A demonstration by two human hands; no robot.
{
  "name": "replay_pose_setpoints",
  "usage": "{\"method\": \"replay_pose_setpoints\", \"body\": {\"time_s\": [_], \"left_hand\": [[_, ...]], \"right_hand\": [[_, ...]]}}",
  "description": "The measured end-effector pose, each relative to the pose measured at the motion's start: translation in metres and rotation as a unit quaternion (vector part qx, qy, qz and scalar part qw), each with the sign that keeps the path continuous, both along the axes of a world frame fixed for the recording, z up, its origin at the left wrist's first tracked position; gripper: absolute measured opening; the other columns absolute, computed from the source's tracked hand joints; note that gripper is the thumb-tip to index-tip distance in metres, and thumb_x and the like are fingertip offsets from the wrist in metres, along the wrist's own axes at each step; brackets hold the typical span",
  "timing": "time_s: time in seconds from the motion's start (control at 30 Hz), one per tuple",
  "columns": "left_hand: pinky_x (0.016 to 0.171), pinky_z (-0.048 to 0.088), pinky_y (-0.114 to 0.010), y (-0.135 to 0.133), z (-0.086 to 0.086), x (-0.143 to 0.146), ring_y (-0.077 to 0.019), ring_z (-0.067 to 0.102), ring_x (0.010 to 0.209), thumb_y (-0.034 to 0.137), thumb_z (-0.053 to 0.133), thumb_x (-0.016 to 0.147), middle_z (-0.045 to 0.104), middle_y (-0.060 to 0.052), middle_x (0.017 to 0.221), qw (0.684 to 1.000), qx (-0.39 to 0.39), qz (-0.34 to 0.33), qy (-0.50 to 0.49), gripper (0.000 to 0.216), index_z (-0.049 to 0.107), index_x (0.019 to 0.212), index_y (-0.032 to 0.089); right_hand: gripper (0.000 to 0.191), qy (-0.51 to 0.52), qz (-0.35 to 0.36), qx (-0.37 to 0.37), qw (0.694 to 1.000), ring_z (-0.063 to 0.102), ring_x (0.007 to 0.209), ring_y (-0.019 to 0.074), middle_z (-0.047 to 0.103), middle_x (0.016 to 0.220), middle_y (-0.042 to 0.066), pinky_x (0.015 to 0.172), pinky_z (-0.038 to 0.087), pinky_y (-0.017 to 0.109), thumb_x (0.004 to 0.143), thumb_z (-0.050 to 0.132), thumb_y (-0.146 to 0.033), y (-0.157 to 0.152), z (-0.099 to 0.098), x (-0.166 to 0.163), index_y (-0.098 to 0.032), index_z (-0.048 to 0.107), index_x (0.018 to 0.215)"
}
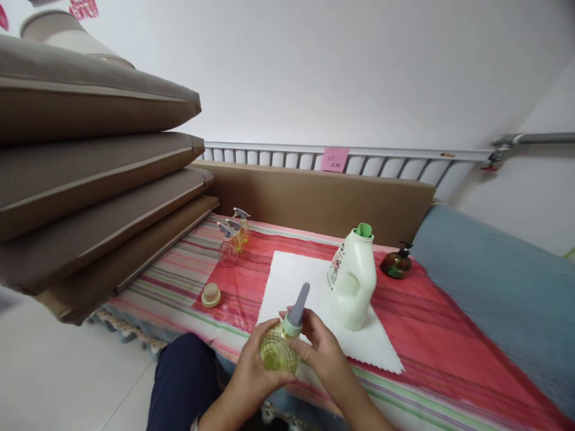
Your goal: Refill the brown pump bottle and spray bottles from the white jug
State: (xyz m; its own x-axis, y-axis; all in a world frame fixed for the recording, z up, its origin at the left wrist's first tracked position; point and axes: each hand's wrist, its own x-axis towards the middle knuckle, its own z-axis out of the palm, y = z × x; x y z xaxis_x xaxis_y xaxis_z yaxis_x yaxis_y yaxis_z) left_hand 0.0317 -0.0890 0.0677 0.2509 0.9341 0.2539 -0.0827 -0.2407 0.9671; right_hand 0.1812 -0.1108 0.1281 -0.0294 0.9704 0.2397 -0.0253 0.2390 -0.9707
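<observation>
Your left hand [255,366] is wrapped around the belly of the yellowish spray bottle [279,352], its fingers clamped on it. Your right hand [324,348] has its thumb and fingers closed about the neck, just under the grey spray head [298,305]. The bottle tilts slightly, held up over the near edge of the striped cloth [173,263].

Around that bottle, the closest obstacle is the pale green jug [359,281] at your 2 o'clock, upright on the white cloth [287,281], just beyond your right hand. Past it, also toward 2 o'clock, is the brown pump bottle [396,263] on the red cover [431,323]. At 10 o'clock lies the round cap [211,295]; at 11 o'clock three more spray bottles [228,250] stand bunched together. The tall stack of cushions [99,170] fills your 10 o'clock farther off, and a blue cushion [503,299] lies at 3. At 12 a brown board [305,191] stands against the radiator [274,158].

Some right-hand fingers are hidden behind the neck, so you can't tell how tightly they grip. The three bottles overlap, the jug's label is partly turned away, and the writing on the pink note [335,159] is too small to read. Your forearms are cut off below.
</observation>
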Motion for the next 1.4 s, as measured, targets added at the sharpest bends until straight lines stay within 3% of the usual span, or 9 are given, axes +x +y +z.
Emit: {"method": "replay_pose_setpoints", "body": {"time_s": [0.1,0.2,0.37,0.53,0.73,1.03,1.27,1.33,1.4], "left_hand": [[0.098,0.039,-0.044,0.001,0.000,0.000,-0.0314,0.052,0.111,0.014,0.084,0.043,0.059,-0.010,0.116,1.000,-0.001,0.006,0.003,0.079,0.051,0.115,0.019],[0.098,0.040,-0.043,0.001,0.001,0.001,-0.0306,0.052,0.111,0.010,0.082,0.043,0.059,-0.009,0.117,1.000,-0.005,0.004,0.003,0.079,0.051,0.115,0.020],[0.097,0.041,-0.042,0.000,0.007,0.002,-0.0294,0.052,0.111,0.008,0.079,0.044,0.059,-0.009,0.117,1.000,-0.010,0.012,0.015,0.076,0.052,0.114,0.019],[0.096,0.041,-0.041,0.000,0.008,0.002,-0.0289,0.053,0.109,0.009,0.079,0.044,0.060,-0.009,0.115,0.999,-0.006,0.027,0.043,0.077,0.051,0.115,0.018],[0.095,0.043,-0.040,-0.001,0.007,0.003,-0.0281,0.054,0.107,0.005,0.079,0.041,0.060,-0.007,0.114,0.997,-0.003,0.061,0.043,0.077,0.053,0.112,0.019],[0.097,0.041,-0.045,0.004,0.001,0.015,-0.0300,0.054,0.107,0.020,0.084,0.042,0.060,-0.009,0.111,0.995,0.020,0.084,0.046,0.077,0.052,0.112,0.018],[0.094,0.044,-0.041,0.008,0.008,0.017,-0.0280,0.057,0.104,0.016,0.083,0.044,0.061,-0.008,0.111,0.998,0.018,0.061,0.028,0.076,0.052,0.113,0.019],[0.093,0.044,-0.041,0.008,0.010,0.014,-0.0276,0.057,0.103,0.013,0.082,0.044,0.062,-0.007,0.109,0.998,0.008,0.054,0.023,0.074,0.053,0.112,0.019],[0.095,0.043,-0.041,0.010,0.010,0.010,-0.0278,0.057,0.104,0.010,0.081,0.044,0.062,-0.008,0.109,0.998,0.003,0.053,0.029,0.074,0.053,0.112,0.019]], "right_hand": [[0.037,0.014,0.048,-0.017,0.999,0.056,0.106,0.0264,0.062,0.115,0.010,0.091,0.044,0.044,0.081,0.059,-0.036,-0.002,0.009,0.004,-0.021,0.055,0.116],[0.033,0.021,0.050,-0.033,0.998,0.058,0.102,0.0267,0.065,0.109,0.010,0.089,0.046,0.044,0.082,0.058,-0.036,0.000,0.011,0.005,-0.020,0.058,0.111],[0.030,-0.006,0.018,-0.011,1.000,0.057,0.104,0.0257,0.065,0.108,0.009,0.092,0.044,0.042,0.081,0.060,-0.033,0.002,0.004,0.005,-0.020,0.058,0.108],[0.026,-0.061,-0.013,0.009,0.998,0.057,0.104,0.0261,0.065,0.110,0.009,0.094,0.042,0.043,0.079,0.061,-0.030,-0.001,0.010,0.002,-0.020,0.060,0.103],[0.028,-0.040,-0.041,0.003,0.998,0.058,0.102,0.0273,0.065,0.107,0.009,0.090,0.044,0.043,0.077,0.061,-0.031,0.002,0.006,-0.003,-0.019,0.060,0.102],[0.025,-0.082,-0.161,0.034,0.983,0.061,0.089,0.0253,0.065,0.090,0.007,0.082,0.046,0.040,0.074,0.063,-0.034,0.009,-0.004,-0.012,-0.020,0.052,0.092],[0.046,-0.080,-0.117,0.033,0.989,0.056,0.106,0.0273,0.060,0.115,0.012,0.089,0.045,0.042,0.074,0.061,-0.039,0.003,-0.022,0.000,-0.019,0.047,0.113],[0.039,-0.102,-0.131,0.019,0.986,0.057,0.105,0.0265,0.060,0.115,0.012,0.086,0.048,0.041,0.080,0.055,-0.042,-0.005,-0.021,0.010,-0.020,0.049,0.112],[0.030,-0.149,-0.190,0.041,0.970,0.058,0.101,0.0255,0.062,0.109,0.011,0.084,0.049,0.041,0.084,0.050,-0.041,-0.013,-0.011,0.022,-0.021,0.053,0.106]]}}
